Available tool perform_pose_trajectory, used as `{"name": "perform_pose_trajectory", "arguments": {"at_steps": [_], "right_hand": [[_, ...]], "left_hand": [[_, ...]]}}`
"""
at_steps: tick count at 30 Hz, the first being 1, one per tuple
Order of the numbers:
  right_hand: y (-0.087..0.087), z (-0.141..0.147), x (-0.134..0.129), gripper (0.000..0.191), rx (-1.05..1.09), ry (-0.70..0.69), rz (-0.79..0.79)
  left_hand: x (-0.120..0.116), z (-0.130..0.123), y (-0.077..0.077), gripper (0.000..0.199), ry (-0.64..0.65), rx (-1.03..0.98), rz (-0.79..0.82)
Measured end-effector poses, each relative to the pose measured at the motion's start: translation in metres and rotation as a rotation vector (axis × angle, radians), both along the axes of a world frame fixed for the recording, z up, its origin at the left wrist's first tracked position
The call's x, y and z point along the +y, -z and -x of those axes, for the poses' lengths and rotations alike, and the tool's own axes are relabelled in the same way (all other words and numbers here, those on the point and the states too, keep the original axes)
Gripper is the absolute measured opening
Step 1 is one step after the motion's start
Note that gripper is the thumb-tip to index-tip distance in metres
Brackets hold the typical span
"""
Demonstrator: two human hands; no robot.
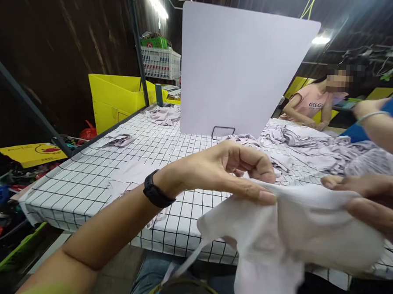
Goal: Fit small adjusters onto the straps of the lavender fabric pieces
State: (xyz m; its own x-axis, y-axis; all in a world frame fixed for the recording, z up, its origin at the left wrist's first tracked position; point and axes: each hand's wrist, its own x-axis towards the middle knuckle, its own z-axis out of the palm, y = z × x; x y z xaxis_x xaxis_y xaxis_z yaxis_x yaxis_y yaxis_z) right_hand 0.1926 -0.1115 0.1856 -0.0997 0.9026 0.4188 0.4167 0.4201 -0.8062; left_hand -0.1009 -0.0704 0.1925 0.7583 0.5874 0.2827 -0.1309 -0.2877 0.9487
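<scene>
A pale grey-white piece of cloth (pixel 260 238) hangs between my two hands above the front edge of the table, with a thin strap trailing down to the left. My left hand (pixel 238 169), a black band on its wrist, pinches the cloth's top edge between thumb and curled fingers. At the right, my right hand (pixel 374 202) grips the same top edge; it is slightly blurred and partly cut off by the frame. The lower part of the cloth hangs below table height.
The table (pixel 82 185) has a black-and-white grid cover. A white board (pixel 240 70) stands on it, cloth piles (pixel 302 141) behind right. Yellow boxes (pixel 116 99) stand back left. A person in pink (pixel 309 100) sits across; another person's forearm (pixel 382 126) reaches in from the right.
</scene>
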Motion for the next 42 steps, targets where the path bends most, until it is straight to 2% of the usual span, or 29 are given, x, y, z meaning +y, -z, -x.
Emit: {"name": "perform_pose_trajectory", "arguments": {"at_steps": [3, 8, 12, 15, 18, 19, 21, 23, 26, 28, 31, 34, 36, 39, 42], "right_hand": [[-0.005, 0.021, 0.005, 0.022, 0.066, -0.056, 0.058], [0.000, 0.024, 0.020, 0.031, 0.178, -0.095, 0.033], [-0.002, 0.028, 0.029, 0.034, 0.168, -0.167, 0.209], [0.001, 0.031, 0.054, 0.032, 0.112, -0.294, 0.345], [0.027, 0.029, 0.093, 0.038, -0.081, -0.356, 0.447], [0.041, 0.028, 0.106, 0.041, -0.154, -0.310, 0.417], [0.074, 0.026, 0.125, 0.042, -0.237, -0.188, 0.308], [0.107, 0.025, 0.131, 0.042, -0.253, -0.109, 0.274], [0.141, 0.024, 0.115, 0.041, -0.266, -0.040, 0.270], [0.153, 0.027, 0.095, 0.035, -0.275, -0.046, 0.279], [0.164, 0.041, 0.068, 0.029, -0.281, -0.097, 0.298], [0.170, 0.062, 0.051, 0.028, -0.266, -0.067, 0.213], [0.170, 0.075, 0.045, 0.029, -0.221, -0.058, 0.211], [0.161, 0.088, 0.044, 0.037, -0.142, -0.111, 0.323], [0.148, 0.090, 0.052, 0.038, -0.099, -0.019, 0.259]], "left_hand": [[-0.003, -0.005, 0.005, 0.031, 0.079, -0.072, 0.102], [0.001, -0.009, 0.018, 0.044, 0.103, -0.049, 0.147], [0.008, -0.008, 0.026, 0.038, 0.102, 0.080, 0.209], [0.022, -0.003, 0.038, 0.029, 0.020, 0.148, 0.203], [0.043, 0.002, 0.066, 0.027, -0.151, 0.243, 0.163], [0.050, 0.003, 0.080, 0.026, -0.244, 0.311, 0.134], [0.060, 0.001, 0.109, 0.021, -0.532, 0.473, 0.043], [0.065, -0.001, 0.135, 0.016, -0.686, 0.541, 0.020], [0.064, -0.001, 0.157, 0.006, -0.724, 0.532, 0.081], [0.063, 0.002, 0.160, 0.011, -0.695, 0.487, 0.154], [0.064, 0.006, 0.156, 0.018, -0.632, 0.378, 0.275], [0.067, 0.007, 0.152, 0.026, -0.568, 0.288, 0.377], [0.068, 0.006, 0.150, 0.033, -0.517, 0.230, 0.451], [0.065, 0.003, 0.148, 0.040, -0.431, 0.080, 0.589], [0.060, -0.001, 0.142, 0.036, -0.345, 0.008, 0.615]]}}
